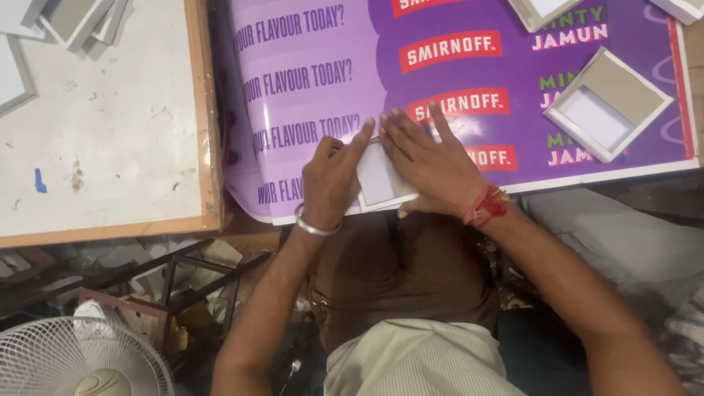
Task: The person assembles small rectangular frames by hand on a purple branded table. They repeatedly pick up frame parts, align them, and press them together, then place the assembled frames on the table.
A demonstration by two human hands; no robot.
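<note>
- Far off to the left of the fingers, a white table fan [81,359] sits low among clutter, and a scuffed white board with a wooden edge [110,147] lies flat, well apart from both hands.
- Next, the left hand [330,180], with a metal bangle [315,226] at the wrist, rests on the purple printed sheet [315,81]; its fingers [361,139] are mostly curled, with the forefinger stretched out and pressed on the left edge of the small white-and-grey card frame [378,180], seemingly to pin that side down.
- That card frame lies flat on the sheet's near edge, directly between the two hands and partly under the fingers of the right one, so both hands can bear on it at once.
- Beside it, the right hand [433,165], with a red thread band [485,205] at the wrist, lies palm down with its fingers [411,132] spread and flattened over the frame's right side, apparently holding it flush to the sheet.
- Well to the right of the fingers, a like frame [607,103] lies loose on the sheet, untouched.
- Beyond the fingertips, a further frame [543,11] shows at the top edge.
</note>
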